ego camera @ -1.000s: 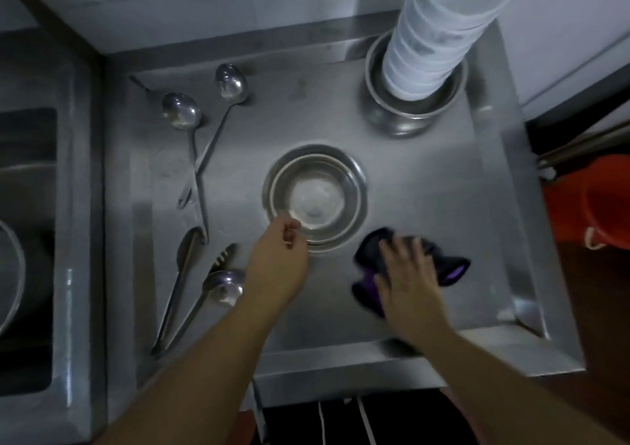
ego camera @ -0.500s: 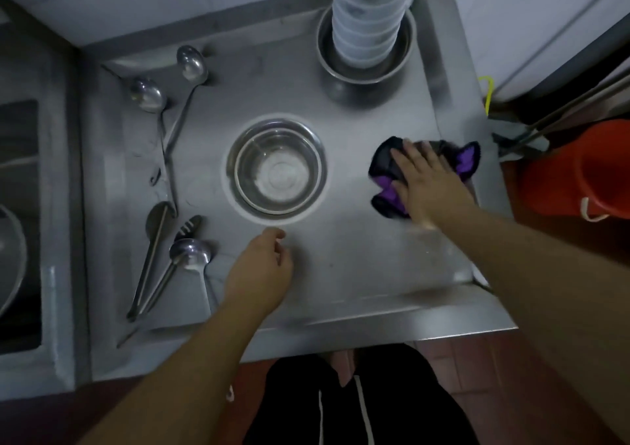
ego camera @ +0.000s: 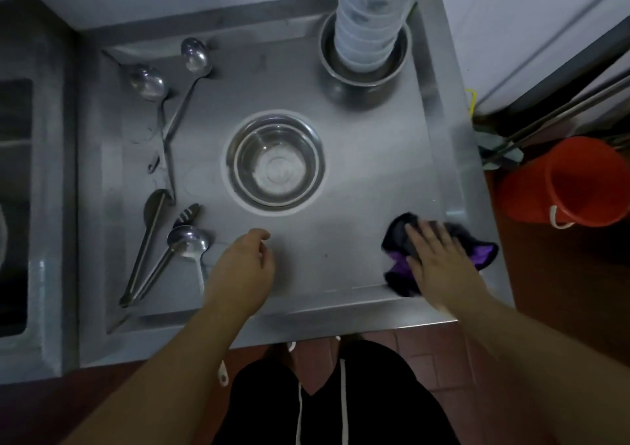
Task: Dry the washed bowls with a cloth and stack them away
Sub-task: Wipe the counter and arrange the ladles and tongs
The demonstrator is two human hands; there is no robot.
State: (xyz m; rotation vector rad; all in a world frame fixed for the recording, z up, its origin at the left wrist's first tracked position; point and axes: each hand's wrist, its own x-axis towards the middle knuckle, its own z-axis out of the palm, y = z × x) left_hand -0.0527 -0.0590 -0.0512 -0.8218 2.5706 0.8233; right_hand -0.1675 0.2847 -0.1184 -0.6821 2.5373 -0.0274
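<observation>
i see my right hand [ego camera: 438, 263] pressing flat, fingers straight, on the dark purple cloth [ego camera: 480, 250] at four o'clock on the steel counter [ego camera: 358, 158]. my left hand [ego camera: 242, 269] hangs loosely curled, holding nothing, at six o'clock from the steel bowl [ego camera: 275, 165]. the white bowl stack [ego camera: 371, 18] stands at one o'clock.

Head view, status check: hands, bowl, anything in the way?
Left hand loosely curled, empty, near the steel bowl. Right hand flat on the dark purple cloth. Bowl upright on the counter, untouched. Nothing between hands and bowl.
</observation>
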